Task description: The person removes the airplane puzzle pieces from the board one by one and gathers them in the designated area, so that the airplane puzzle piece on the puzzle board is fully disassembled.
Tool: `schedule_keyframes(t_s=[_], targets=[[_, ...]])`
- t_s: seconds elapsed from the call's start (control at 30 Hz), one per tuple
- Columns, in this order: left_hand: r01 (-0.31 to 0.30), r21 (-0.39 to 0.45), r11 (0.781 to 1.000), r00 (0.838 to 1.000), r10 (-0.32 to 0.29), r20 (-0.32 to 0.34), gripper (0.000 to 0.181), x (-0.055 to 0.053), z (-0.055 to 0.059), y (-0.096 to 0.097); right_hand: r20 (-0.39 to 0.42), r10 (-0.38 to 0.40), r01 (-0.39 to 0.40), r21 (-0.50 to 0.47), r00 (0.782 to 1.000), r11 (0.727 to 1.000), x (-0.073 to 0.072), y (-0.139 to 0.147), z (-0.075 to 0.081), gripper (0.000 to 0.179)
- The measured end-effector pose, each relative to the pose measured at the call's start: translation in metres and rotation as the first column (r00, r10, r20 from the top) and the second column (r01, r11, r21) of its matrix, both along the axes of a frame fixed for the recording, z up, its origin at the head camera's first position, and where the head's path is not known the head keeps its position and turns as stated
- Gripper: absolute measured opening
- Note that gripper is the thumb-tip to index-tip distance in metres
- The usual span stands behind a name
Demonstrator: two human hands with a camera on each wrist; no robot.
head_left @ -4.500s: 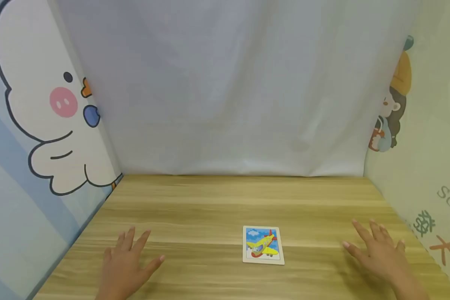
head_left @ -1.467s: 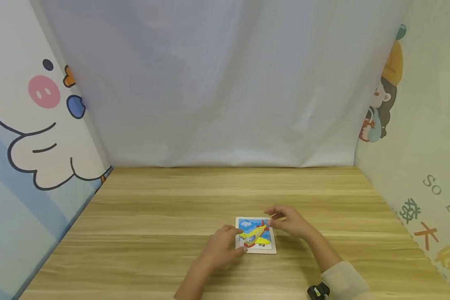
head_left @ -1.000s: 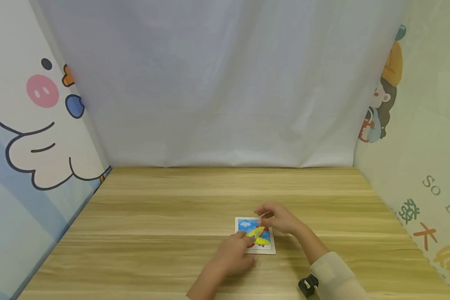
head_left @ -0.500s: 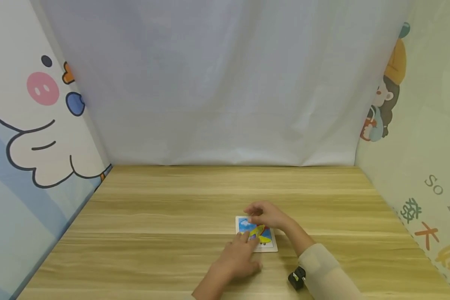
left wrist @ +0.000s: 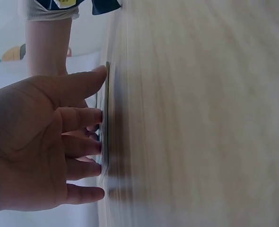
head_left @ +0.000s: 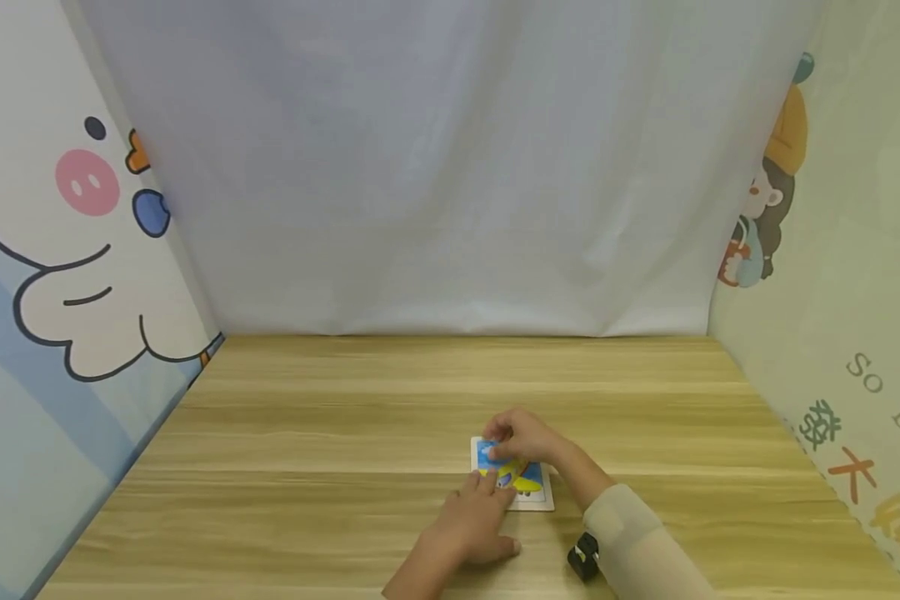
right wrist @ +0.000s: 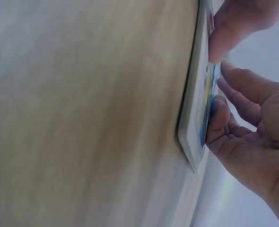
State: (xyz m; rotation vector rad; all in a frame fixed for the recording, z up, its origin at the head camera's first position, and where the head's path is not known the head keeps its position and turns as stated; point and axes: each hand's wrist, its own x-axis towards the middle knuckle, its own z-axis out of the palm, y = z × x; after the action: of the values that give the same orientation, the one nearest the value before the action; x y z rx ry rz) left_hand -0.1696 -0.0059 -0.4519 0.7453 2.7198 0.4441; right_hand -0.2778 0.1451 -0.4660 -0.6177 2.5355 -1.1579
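Note:
A square picture board (head_left: 534, 495) with a pale frame and a yellow and red aeroplane on blue lies flat on the wooden table (head_left: 330, 433). Across its lower left, my left hand (head_left: 474, 518) rests extended fingertips on the picture. In the left wrist view, that hand's thumb reaches the edge of the board (left wrist: 106, 137). My right hand (head_left: 531, 437) is over the upper part, bent fingers and thumb at the cloud near the top left corner, hiding much of the aeroplane. From the right wrist view, I cannot tell whether its fingertips pinch anything at the surface.
A white curtain (head_left: 450, 183) hangs behind the table's far edge. Printed panels stand at either side, a cartoon duck (head_left: 52, 217) on the left and lettering on the right. A black wrist device (head_left: 584, 557) sits by the right sleeve (head_left: 637, 525).
From lying apart at the sides, both hands have come onto the board. My right hand has slid left along its top; my left hand has shifted right over the lower part. The board stays put.

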Motion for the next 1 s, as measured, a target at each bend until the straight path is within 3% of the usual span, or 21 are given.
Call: schedule_keyframes(t_s=[0.1,0.33,0.77,1.0], targets=[[0.007,-0.008,1.000,1.000,-0.007,-0.014,0.068,0.0000,0.0000,0.0002,0.001,-0.003,0.003,0.036,1.000,0.999,-0.0005,-0.0012,-0.0005,0.018],[-0.004,0.015,1.000,1.000,0.004,0.030,0.076,0.0021,0.0035,-0.0011,-0.010,-0.018,0.019,0.071,1.000,0.997,-0.0019,-0.0057,0.0012,0.020],[0.004,0.002,1.000,0.999,-0.004,0.040,0.076,0.0046,-0.0011,-0.0021,0.002,-0.044,0.044,0.042,0.999,0.998,0.0047,-0.0089,-0.0047,0.020],[0.008,-0.008,1.000,1.000,-0.007,0.030,0.077,0.0004,-0.0035,0.0000,0.020,-0.061,0.061,0.027,0.998,0.998,0.0052,-0.0085,0.0022,0.020]])
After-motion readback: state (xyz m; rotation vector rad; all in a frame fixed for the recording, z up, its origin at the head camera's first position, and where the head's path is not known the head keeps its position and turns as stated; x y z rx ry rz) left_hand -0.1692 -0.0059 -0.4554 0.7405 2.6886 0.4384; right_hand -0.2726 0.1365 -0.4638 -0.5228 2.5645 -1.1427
